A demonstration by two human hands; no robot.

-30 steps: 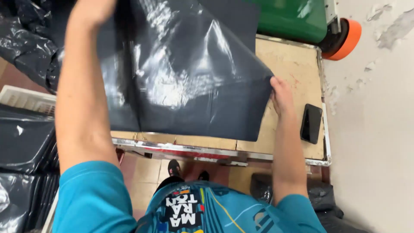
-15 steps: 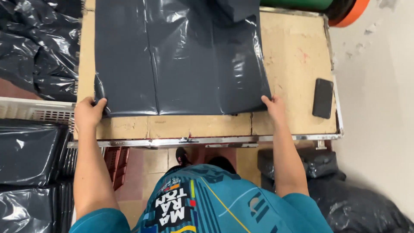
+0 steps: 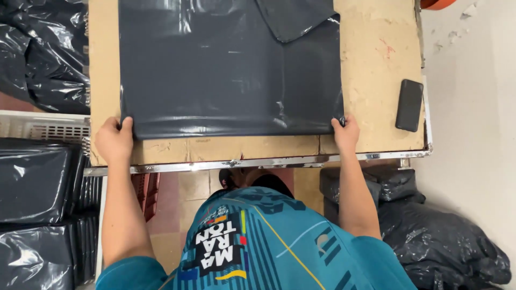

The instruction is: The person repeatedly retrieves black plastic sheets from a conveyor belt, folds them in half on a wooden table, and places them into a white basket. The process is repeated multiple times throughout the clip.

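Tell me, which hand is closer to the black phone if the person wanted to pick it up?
The right hand. It pinches the near right corner of the black plastic bag, and the phone lies just beyond it on the right side of the table. The left hand holds the far opposite corner.

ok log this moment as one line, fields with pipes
left hand grips near-left corner of black plastic bag | right hand grips near-right corner | bag flat on worktable | phone at right
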